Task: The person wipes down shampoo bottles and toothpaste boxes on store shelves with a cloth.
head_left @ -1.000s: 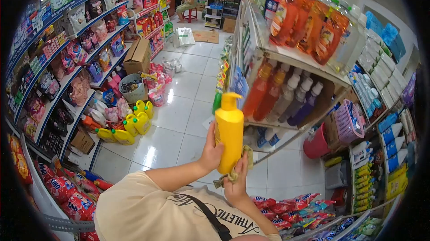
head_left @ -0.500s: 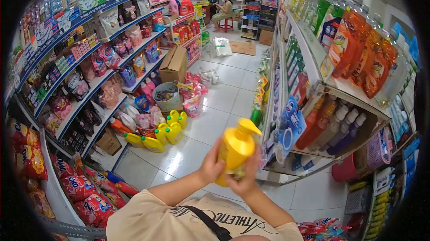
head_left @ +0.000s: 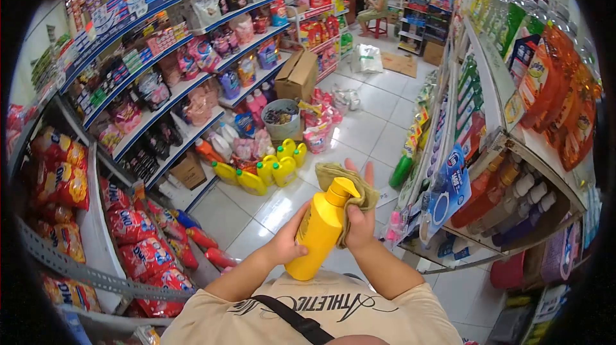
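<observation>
A yellow pump bottle (head_left: pixel 317 236) is tilted in front of my chest, its pump head at the top. My left hand (head_left: pixel 286 241) wraps round the bottle's left side, the thumb across its lower front. An olive-green cloth (head_left: pixel 364 196) lies behind and beside the pump head. My right hand (head_left: pixel 362 226) holds this cloth against the bottle's upper right side, with some fingertips sticking up beyond it. Part of the cloth and most of the right palm are hidden behind the bottle.
Shelves of pouches (head_left: pixel 170 91) run along the left, with several yellow jugs (head_left: pixel 266 170) on the floor before them. An open cardboard box (head_left: pixel 296 75) and a grey bucket (head_left: pixel 282 128) stand behind. Orange bottles (head_left: pixel 553 82) top the right shelf. Two people sit at the back.
The bottle has come lower and closer to my chest. The cloth has spread out into view beside the pump head, and my right hand has moved up. My view has turned left.
</observation>
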The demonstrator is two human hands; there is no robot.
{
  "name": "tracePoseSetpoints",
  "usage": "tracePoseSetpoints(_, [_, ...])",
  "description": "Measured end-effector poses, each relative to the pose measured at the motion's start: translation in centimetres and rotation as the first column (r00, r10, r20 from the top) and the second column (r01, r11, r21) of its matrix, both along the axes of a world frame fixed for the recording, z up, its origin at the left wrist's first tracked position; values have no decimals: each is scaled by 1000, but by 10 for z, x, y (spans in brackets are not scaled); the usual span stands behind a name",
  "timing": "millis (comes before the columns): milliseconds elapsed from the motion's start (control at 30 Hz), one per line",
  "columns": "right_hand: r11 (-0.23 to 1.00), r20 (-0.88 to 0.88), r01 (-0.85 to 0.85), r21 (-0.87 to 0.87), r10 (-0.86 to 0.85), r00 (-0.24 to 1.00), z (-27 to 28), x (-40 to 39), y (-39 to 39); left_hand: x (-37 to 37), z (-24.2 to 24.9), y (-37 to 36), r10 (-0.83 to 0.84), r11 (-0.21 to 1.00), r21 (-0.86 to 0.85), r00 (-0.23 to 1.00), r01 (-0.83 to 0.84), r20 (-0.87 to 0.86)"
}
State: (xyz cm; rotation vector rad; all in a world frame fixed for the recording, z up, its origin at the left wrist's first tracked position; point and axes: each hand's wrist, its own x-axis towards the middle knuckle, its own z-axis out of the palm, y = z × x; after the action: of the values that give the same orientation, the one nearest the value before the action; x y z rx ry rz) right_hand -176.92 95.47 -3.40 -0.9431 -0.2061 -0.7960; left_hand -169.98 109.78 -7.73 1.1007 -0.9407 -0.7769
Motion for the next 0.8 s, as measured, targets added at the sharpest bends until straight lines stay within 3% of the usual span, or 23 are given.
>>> tracePoseSetpoints(100, [979, -4, -90, -182, 91, 996, -18, -4, 4, -4, -4, 3, 11, 999, -39, 989, -17, -145])
tracePoseSetpoints(200, [932, 14, -9, -362, 15, 1000, -1, -24, 19, -20, 1, -7, 23, 964, -248, 961, -94, -274])
tracePoseSetpoints(233, [817, 57, 95, -569, -76, 996, -7, -30, 13, -28, 4, -13, 108, 935, -296, 951, -197, -291])
tracePoseSetpoints(300, [439, 197, 272, -856, -210, 958, -21, -40, -1, -37, 10, -24, 113, 922, -312, 932, -228, -345])
tracePoseSetpoints(400, [334, 174, 225, -915, -175, 969, -16, -59, -22, -54, 15, -37, 118, 955, -208, 912, -213, -392])
tracePoseSetpoints(500, [342, 241, 287, -895, -171, 955, -31, -74, -44, -72, 21, -52, 34, 991, -104, 920, -81, -390])
tracePoseSetpoints(600, [500, 306, 380, -778, -227, 925, -26, -77, -59, -89, 18, -54, 2, 994, -95, 906, -46, -424])
tracePoseSetpoints(667, [688, 177, 215, -694, -126, 976, -27, -73, -56, -100, 10, -47, 19, 990, -114, 886, -80, -464])
tracePoseSetpoints(733, [795, 51, -8, -607, 49, 997, -22, -68, -48, -109, 1, -36, 57, 978, -146, 864, -148, -500])
tracePoseSetpoints(767, [773, -50, -204, -600, 219, 975, -14, -77, -45, -114, -2, -30, 78, 968, -164, 851, -188, -519])
tracePoseSetpoints(800, [728, -25, -179, -662, 218, 976, -17, -78, -39, -119, -4, -24, 101, 957, -178, 838, -230, -536])
